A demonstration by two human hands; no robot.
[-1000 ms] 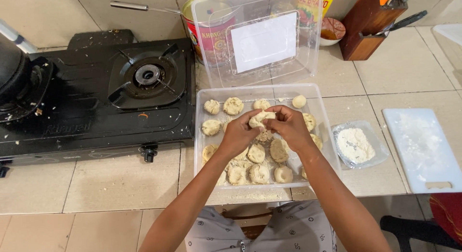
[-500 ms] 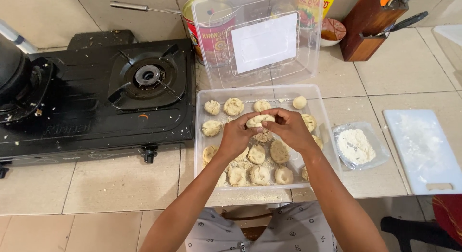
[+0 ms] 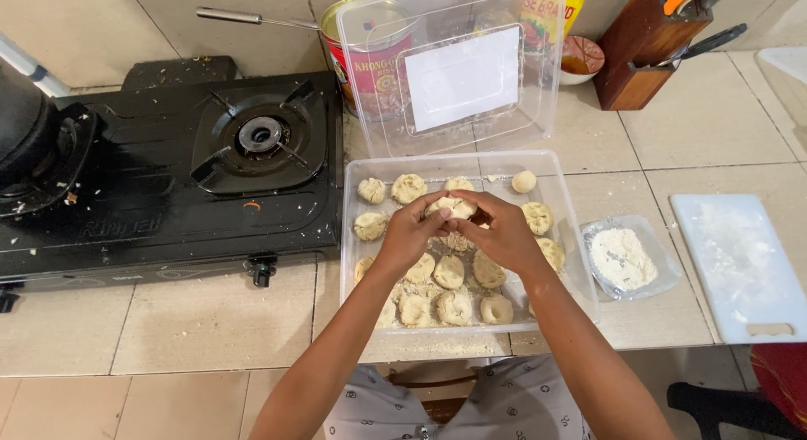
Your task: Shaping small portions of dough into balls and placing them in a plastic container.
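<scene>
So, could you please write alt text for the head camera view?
Left hand and right hand hold one dough piece together over a clear plastic tray of similar pieces. A black gas stove is on the left, a small tub of flour on the right.

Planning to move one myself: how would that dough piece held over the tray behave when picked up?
The dough piece, pinched between the left hand and right hand, probably dents easily. Its floury coat suggests little sticking. It looks light.

Clear plastic tray (image 3: 363,276) on tiled counter (image 3: 210,331), pale round dough pieces (image 3: 449,272) inside. Black gas stove (image 3: 168,179) left. Small flour dish (image 3: 622,257) right, white cutting board (image 3: 744,268) beyond. Clear lid (image 3: 454,70) behind.
</scene>
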